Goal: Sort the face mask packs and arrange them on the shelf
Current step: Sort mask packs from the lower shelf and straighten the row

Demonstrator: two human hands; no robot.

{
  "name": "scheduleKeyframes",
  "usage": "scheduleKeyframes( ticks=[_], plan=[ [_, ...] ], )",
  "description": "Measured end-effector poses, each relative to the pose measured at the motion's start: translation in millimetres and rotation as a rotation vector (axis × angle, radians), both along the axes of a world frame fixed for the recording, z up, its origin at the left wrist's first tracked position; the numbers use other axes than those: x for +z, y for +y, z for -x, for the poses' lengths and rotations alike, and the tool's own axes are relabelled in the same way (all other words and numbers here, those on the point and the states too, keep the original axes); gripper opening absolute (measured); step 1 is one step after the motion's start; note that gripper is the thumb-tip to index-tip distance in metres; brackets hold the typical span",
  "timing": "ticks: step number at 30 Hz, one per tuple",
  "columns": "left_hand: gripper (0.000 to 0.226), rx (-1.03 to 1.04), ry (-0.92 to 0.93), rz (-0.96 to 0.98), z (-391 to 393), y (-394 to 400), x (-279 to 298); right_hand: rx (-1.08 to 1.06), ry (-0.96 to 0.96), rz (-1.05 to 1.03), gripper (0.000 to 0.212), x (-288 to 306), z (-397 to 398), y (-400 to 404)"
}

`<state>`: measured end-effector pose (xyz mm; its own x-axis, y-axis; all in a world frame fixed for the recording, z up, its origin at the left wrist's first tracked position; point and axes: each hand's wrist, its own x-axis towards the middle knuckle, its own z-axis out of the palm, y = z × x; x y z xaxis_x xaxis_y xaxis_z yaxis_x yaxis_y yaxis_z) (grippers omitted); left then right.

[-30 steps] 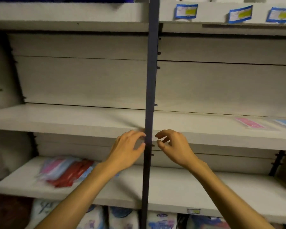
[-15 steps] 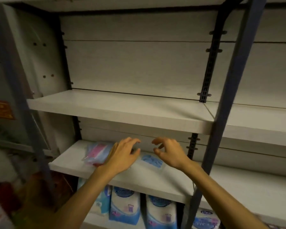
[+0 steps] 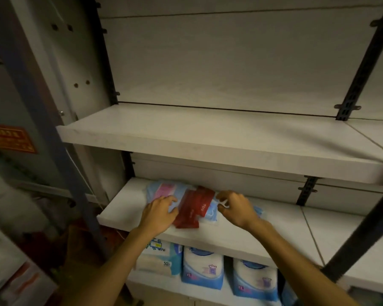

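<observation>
Both hands have been brought down onto the mixed packs (image 3: 192, 207) on the lower shelf (image 3: 124, 208). Left hand (image 3: 158, 214) rests open on them; right hand (image 3: 236, 208), fingers curled, seems to pinch a blue pack's (image 3: 211, 214) edge. Colours should be separated one at a time.

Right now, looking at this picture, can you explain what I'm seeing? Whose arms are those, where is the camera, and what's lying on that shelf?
There is no machine here. The camera sits on a person's head and looks forward and down, so the two bare arms are that person's own. The left hand and the right hand reach onto a white shelf. On it lies a loose pile of face mask packs: red packs in the middle, a pink and blue pack behind the left hand, and pale blue packs under the right hand. The left hand's fingers rest on the pile. The right hand's fingers are curled over it, but the blur hides whether they grip anything. Below stand blue and white bagged goods.
</observation>
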<state>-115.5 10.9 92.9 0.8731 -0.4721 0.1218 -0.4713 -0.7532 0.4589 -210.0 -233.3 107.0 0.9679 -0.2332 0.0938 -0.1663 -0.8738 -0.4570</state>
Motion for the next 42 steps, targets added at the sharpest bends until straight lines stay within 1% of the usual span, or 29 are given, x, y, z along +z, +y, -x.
scheduleKeyframes(
  ticks=[4, 10, 15, 18, 20, 22, 25, 28, 30, 32, 33, 36, 38, 42],
  plan=[
    [0.033, 0.020, 0.104, -0.059, -39.0, 9.7, -34.5, -0.055, 0.058, -0.016, 0.030, -26.7, -28.3, 10.7],
    [0.034, 0.081, 0.179, -0.128, -104.5, 14.4, -83.5, -0.140, 0.085, -0.072, 0.023, -56.9, -67.7, 26.7],
    [0.044, 0.230, 0.259, -0.155, -143.2, 20.4, -118.2, -0.191, 0.145, -0.076, 0.019, -77.0, -92.0, 40.7],
    [0.054, 0.292, 0.272, -0.156, -166.1, 25.6, -133.5, -0.226, 0.178, -0.090, 0.019, -91.9, -103.0, 45.4],
    [0.061, 0.313, 0.325, -0.126, -178.3, 28.7, -143.1, -0.250, 0.199, -0.110, 0.017, -101.8, -108.5, 49.1],
    [0.060, 0.333, 0.366, -0.103, -188.8, 30.0, -152.1, -0.280, 0.220, -0.139, 0.016, -109.5, -114.2, 55.0],
    [0.052, 0.364, 0.420, 0.011, -200.0, 26.4, -153.4, -0.306, 0.229, -0.185, 0.019, -121.4, -124.9, 64.6],
    [0.044, 0.391, 0.485, 0.099, -206.6, 22.5, -153.3, -0.323, 0.223, -0.220, 0.015, -130.2, -134.2, 75.9],
    [0.041, 0.384, 0.480, 0.084, -211.6, 25.3, -156.3, -0.350, 0.201, -0.241, 0.011, -135.0, -142.7, 83.1],
    [0.034, 0.384, 0.469, 0.056, -216.8, 32.4, -158.6, -0.370, 0.185, -0.265, 0.012, -138.4, -153.7, 89.4],
    [0.030, 0.398, 0.481, 0.074, -219.8, 37.4, -159.7, -0.379, 0.167, -0.286, 0.013, -140.4, -159.3, 92.3],
    [0.017, 0.467, 0.568, 0.257, -229.6, 52.6, -163.1, -0.413, 0.144, -0.334, 0.016, -142.6, -175.1, 102.8],
    [0.012, 0.486, 0.620, 0.340, -235.3, 62.6, -164.4, -0.452, 0.152, -0.357, 0.020, -144.2, -182.4, 109.8],
    [0.022, 0.482, 0.771, 0.539, -237.6, 78.8, -158.7, -0.447, 0.132, -0.317, 0.021, -144.2, -196.3, 122.4]
  ],
)
